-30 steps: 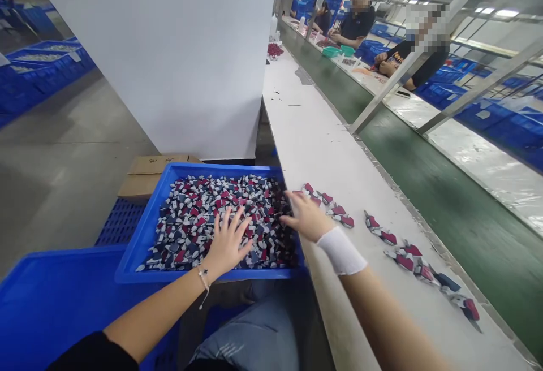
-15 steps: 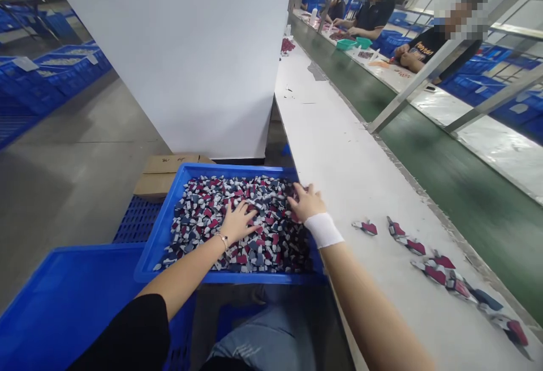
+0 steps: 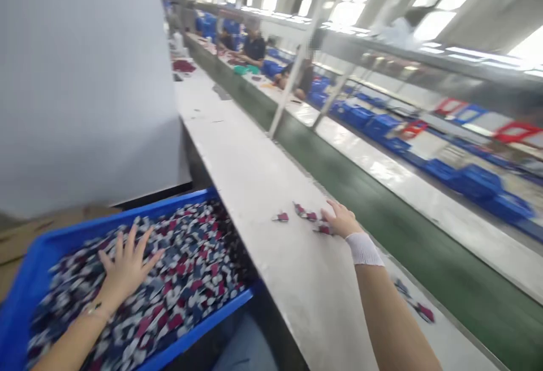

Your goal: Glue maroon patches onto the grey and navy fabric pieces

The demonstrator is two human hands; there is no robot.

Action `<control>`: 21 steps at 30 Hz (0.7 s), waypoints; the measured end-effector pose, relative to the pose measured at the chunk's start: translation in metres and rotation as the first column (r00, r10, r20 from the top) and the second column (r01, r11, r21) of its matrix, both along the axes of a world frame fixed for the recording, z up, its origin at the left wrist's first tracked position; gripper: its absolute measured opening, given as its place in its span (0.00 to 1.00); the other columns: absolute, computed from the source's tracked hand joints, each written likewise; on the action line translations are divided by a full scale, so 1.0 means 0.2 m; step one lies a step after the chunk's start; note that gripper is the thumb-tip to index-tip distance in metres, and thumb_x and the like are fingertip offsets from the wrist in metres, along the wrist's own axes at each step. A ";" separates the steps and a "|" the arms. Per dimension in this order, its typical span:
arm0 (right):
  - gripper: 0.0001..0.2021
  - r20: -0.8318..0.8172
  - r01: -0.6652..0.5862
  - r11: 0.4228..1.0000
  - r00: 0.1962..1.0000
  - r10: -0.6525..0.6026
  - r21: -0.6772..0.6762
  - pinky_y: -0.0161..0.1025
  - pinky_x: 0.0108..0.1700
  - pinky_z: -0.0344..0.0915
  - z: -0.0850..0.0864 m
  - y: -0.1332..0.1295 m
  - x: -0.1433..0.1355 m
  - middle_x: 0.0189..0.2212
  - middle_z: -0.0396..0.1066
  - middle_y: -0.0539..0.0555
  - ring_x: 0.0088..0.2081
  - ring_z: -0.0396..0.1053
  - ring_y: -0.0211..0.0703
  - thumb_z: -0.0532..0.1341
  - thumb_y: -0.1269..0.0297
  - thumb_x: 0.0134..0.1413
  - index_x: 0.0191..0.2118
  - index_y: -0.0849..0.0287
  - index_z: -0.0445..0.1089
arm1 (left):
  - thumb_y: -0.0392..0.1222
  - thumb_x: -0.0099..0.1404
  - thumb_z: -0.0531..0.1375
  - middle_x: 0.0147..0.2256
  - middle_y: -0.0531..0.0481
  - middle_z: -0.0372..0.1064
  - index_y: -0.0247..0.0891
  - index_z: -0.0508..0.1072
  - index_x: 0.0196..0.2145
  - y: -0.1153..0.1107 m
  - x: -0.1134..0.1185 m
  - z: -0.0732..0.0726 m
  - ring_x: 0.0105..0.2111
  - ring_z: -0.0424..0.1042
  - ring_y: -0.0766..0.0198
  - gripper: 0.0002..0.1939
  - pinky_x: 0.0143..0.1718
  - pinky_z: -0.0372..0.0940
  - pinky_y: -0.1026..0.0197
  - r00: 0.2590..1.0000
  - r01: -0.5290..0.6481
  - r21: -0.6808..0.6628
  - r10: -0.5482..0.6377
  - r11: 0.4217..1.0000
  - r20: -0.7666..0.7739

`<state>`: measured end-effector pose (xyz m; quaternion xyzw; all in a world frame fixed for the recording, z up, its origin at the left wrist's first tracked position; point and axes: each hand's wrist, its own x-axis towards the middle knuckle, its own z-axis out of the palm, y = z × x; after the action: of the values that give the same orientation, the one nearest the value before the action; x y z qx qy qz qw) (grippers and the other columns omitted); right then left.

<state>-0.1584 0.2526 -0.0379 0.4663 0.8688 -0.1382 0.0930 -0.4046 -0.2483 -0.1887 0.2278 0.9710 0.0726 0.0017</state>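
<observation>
My left hand [image 3: 127, 269] is spread flat over a heap of small dark red, navy and grey-white pieces [image 3: 182, 269] in a blue crate [image 3: 195, 326]. Its fingers are apart and nothing is held. Over on the white table [image 3: 254, 190], my right hand [image 3: 341, 221], with a white band at the wrist, reaches onto a few of the same pieces [image 3: 311, 216]. Its fingers look apart, the tips at or close to a red-and-grey piece [image 3: 323, 229]. One lone piece [image 3: 280, 216] lies left of these. More pieces [image 3: 424, 311] lie beside my right forearm.
A white pillar [image 3: 85, 88] rises behind the crate, with a cardboard box [image 3: 46, 224] at its foot. A green conveyor belt [image 3: 407, 246] runs along the table's far side. Metal posts [image 3: 292, 77] stand beyond. Co-workers [image 3: 254, 46] sit across the belt, with blue bins [image 3: 475, 181] behind.
The view has turned right. My right hand has left the crate's edge and moved to the pieces on the table. My left hand stays over the heap, fingers spread.
</observation>
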 end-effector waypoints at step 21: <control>0.27 -0.155 0.662 0.748 0.745 -0.649 0.045 0.62 0.64 0.50 -0.24 -0.16 0.84 0.66 0.54 0.58 0.64 0.54 0.58 0.60 0.48 0.64 0.63 0.54 0.61 | 0.52 0.69 0.50 0.68 0.50 0.50 0.55 0.55 0.67 2.52 1.04 0.35 0.68 0.46 0.42 0.29 0.60 0.46 0.25 0.075 0.988 0.132 -0.995 0.084 0.073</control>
<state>0.0097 0.2208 -0.0861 0.7358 0.6593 -0.1495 -0.0406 -0.1969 0.2555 -0.1187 0.8184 0.5555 0.0916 0.1149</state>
